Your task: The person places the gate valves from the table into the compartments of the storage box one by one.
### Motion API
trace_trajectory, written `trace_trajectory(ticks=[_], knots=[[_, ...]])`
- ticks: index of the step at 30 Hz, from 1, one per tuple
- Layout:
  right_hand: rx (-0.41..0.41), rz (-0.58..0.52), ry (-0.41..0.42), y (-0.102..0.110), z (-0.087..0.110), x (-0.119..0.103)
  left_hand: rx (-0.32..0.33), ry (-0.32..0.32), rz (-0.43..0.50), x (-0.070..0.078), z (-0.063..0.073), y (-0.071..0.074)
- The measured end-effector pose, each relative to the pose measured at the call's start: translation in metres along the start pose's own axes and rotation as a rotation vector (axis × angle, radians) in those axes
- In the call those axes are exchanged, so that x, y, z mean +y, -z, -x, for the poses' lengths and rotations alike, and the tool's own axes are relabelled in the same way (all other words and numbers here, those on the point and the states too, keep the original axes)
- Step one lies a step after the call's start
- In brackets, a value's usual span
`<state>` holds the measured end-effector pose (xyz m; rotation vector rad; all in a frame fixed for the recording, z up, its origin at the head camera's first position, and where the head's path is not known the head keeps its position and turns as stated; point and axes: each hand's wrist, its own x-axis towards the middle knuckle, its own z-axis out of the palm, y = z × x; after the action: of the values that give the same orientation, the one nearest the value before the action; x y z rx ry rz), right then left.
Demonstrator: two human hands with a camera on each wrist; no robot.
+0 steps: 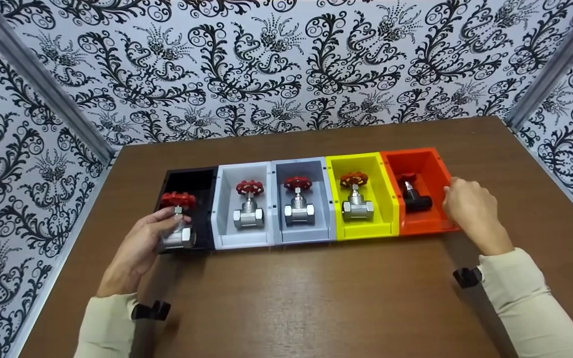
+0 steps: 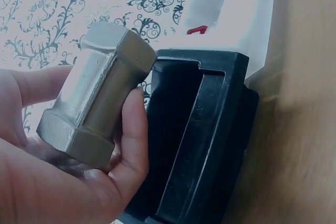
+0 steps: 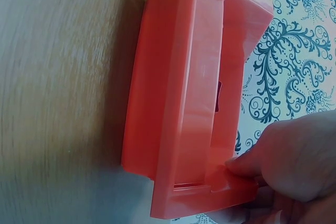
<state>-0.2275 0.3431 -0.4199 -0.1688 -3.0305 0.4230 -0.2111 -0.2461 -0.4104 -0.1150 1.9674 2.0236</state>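
My left hand [image 1: 135,248] holds a silver gate valve [image 1: 179,237] with a red handwheel, over the black bin [image 1: 206,186] at the left end of a row. In the left wrist view the fingers curl round the valve's metal body [image 2: 92,95], clear of the black bin's front wall [image 2: 191,145]. At the row's other end my right hand [image 1: 473,211] pinches the outer side wall of the red bin [image 1: 428,227], thumb inside. A black-bodied valve [image 1: 416,200] with a dark red handwheel lies in that bin.
Between them stand a white bin [image 1: 244,239], a grey-blue bin [image 1: 304,236] and a yellow bin [image 1: 366,232], each with one silver valve inside. The bins touch side by side on the brown table [image 1: 291,298]. Patterned walls [image 1: 276,64] enclose the back and sides.
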Motion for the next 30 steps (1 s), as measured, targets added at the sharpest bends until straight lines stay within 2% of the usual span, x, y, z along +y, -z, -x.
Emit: trace_trajectory(ticks=[9,19,30], knots=[[-0.016,0.003,-0.007,0.000,0.000,0.000,0.017,-0.011,0.045,0.001,-0.008,-0.001],[0.018,0.011,0.004,0.000,0.002,-0.001,0.021,-0.009,0.002,0.000,-0.017,0.000],[-0.003,0.005,-0.005,0.001,0.001,-0.001,-0.004,-0.008,0.004,0.001,-0.026,0.000]])
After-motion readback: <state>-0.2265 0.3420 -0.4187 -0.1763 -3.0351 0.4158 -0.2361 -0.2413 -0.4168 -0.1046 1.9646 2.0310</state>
